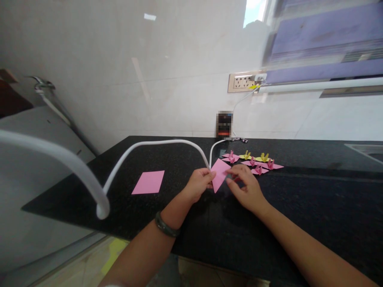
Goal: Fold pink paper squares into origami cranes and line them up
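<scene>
The left hand (199,185) holds a small diamond-shaped piece of flat pink paper (220,174) above a glossy black stone bench (212,227). The paper is plain, matte and evenly coloured, with straight, crisp edges; one corner points up and away, and a sharper one points down towards the person. Whether it has more than one layer cannot be told.

The left forearm reaches in from the lower edge, a dark green rounded bangle (165,226) around it near the wrist. The left thumb lies on the near face of the paper, with the other fingers partly hidden behind it, pinching its left side. The right hand (245,188) comes in from the lower right, its fingers curled and its thumb and index fingertip at the paper's right edge; I cannot tell whether they pinch it or only lie against it.

Just beyond the right hand sit four pink folded-paper cranes (259,171) and two yellow folded-paper cranes (264,158), closely grouped. A flat, four-sided pink paper sheet (149,183) lies on the bench, left of the left hand and well apart from it.
</scene>
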`<action>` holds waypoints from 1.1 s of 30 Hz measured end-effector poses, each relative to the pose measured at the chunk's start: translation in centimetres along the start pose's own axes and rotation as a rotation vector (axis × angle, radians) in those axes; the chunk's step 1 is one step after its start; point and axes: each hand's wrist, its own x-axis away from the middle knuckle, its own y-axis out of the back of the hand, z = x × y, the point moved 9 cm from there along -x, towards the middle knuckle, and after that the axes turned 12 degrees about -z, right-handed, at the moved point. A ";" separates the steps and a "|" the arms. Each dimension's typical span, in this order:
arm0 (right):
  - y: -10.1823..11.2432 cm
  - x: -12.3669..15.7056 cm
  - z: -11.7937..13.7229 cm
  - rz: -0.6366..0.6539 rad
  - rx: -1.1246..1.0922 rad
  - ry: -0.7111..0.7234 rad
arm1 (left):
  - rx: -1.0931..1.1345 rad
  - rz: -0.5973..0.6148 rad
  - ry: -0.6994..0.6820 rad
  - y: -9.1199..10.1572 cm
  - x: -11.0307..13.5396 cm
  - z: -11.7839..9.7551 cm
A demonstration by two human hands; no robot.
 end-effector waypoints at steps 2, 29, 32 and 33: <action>0.9 -0.2 -2.5 -0.100 -0.034 -0.214 | -0.018 0.056 0.012 -0.4 0.2 0.1; -1.7 0.8 0.6 0.398 0.106 0.334 | 0.062 0.263 0.182 -1.5 0.7 1.0; -1.7 0.8 1.1 0.411 0.132 0.350 | 0.093 0.259 0.181 -1.3 0.4 1.1; -1.7 0.8 1.3 0.412 0.135 0.354 | 0.101 0.255 0.181 -1.3 0.4 1.1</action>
